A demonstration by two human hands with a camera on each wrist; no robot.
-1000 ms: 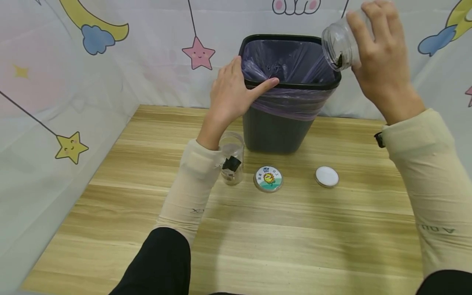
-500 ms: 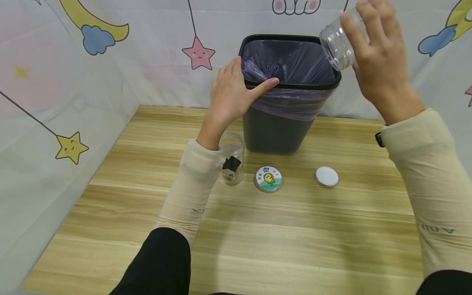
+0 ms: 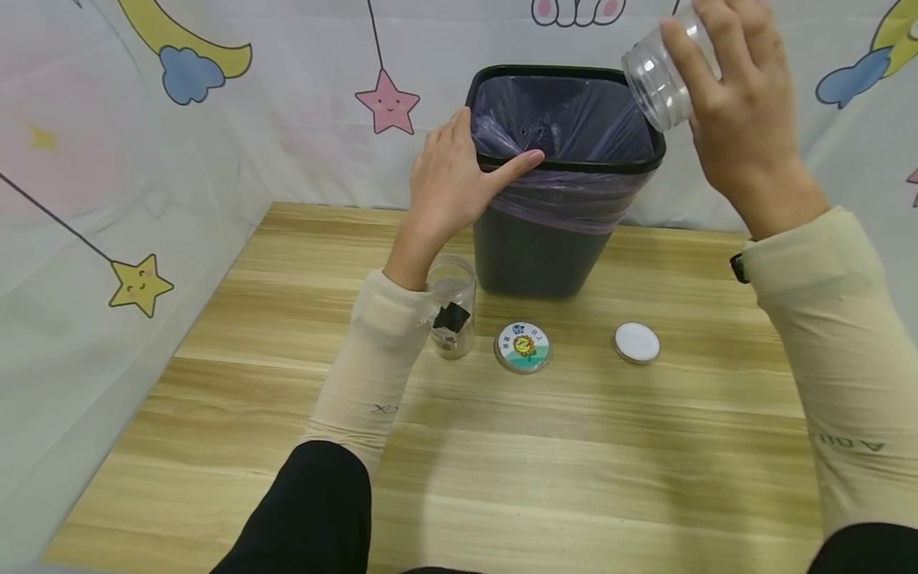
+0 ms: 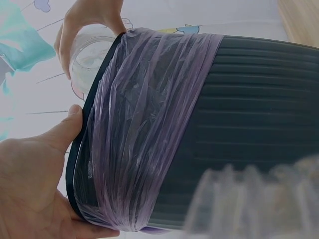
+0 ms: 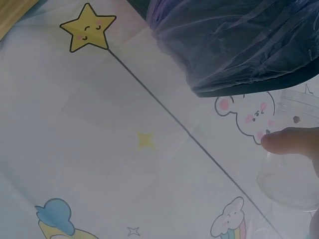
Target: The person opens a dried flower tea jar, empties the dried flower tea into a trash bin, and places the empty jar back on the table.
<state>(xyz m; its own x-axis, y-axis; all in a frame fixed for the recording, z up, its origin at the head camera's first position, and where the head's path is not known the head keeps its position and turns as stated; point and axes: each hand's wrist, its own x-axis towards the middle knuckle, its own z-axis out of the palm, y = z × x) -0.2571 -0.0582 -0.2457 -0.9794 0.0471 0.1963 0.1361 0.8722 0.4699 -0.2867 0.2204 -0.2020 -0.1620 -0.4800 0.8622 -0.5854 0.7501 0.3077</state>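
Observation:
My left hand [image 3: 448, 175] holds the left front corner of a dark grey trash bin [image 3: 538, 259]. The thumb lies along the front rim and the fingers along the left side. A purplish plastic bag lines the bin and folds over its rim. My right hand [image 3: 749, 112] grips a clear plastic jar [image 3: 656, 80], tipped with its mouth down and left at the bin's right rim. In the right wrist view, a small dark speck shows near the jar's neck [image 5: 296, 107]. The left wrist view shows the jar beyond the rim, with the right hand around it.
Beside my left forearm stands a second clear jar [image 3: 462, 339] with black pieces inside. A lid with a sunflower picture [image 3: 523, 347] and a plain white lid [image 3: 637, 343] lie on the wooden table [image 3: 574, 462]. A cartoon-printed cloth [image 3: 315, 119] hangs behind.
Dark bits at the jar's mouth a second ago are gone from there. My right hand has tipped the jar slightly further; the left hand keeps its place on the bin.

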